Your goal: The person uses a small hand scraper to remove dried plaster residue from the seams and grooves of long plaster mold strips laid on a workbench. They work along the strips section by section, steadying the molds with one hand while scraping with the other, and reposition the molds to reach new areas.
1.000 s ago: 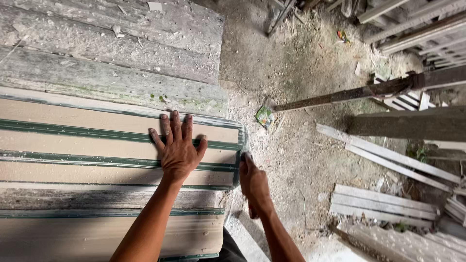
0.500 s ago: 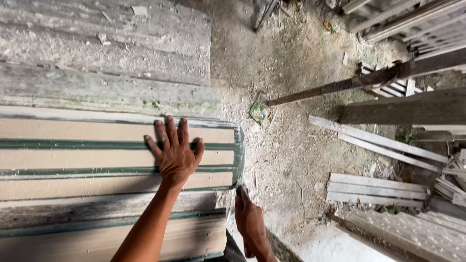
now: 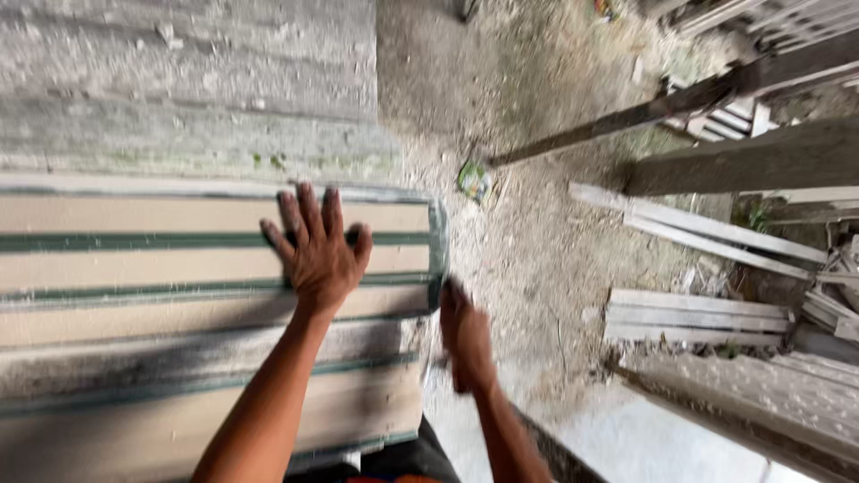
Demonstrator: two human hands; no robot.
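Since half a second ago the right hand (image 3: 467,335) has risen beside the stacked boards' (image 3: 161,268) right end, blurred, its grip impossible to tell. The left hand (image 3: 319,250) lies flat, fingers spread, on the boards at left.

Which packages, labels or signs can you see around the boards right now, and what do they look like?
Crumpled wrapper: on the dirt ground past the far end of the stacked boards, small, flattened, green and yellow with some white.
No other packages, labels, signs or screens show.
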